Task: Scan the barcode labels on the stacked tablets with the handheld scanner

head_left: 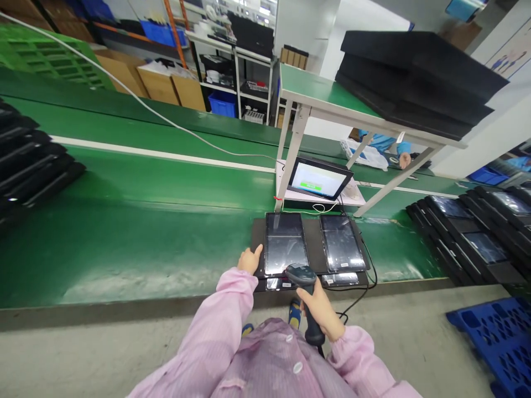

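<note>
My right hand (321,309) is wrapped around the handle of a black barcode scanner (302,273), its head over the front edge of a black foam tray (313,243). Two dark-screened tablets (286,246) lie side by side in that tray. At the tray's left edge is my left hand (250,260), thumb stretched along the edge and the other fingers curled, partly hidden. Below the front edge, parts of other tablets (340,279) show in a lower layer. Behind the tray, a monitor (319,178) shows a bright screen with a green label.
Stacked black trays stand at the left (33,160) and, with tablets, at the right (468,232) of the green bench (166,249). A white-legged shelf (298,132) carries black foam sheets (415,77). A co-worker's hand (404,160) shows behind. A blue pallet (498,337) lies on the floor.
</note>
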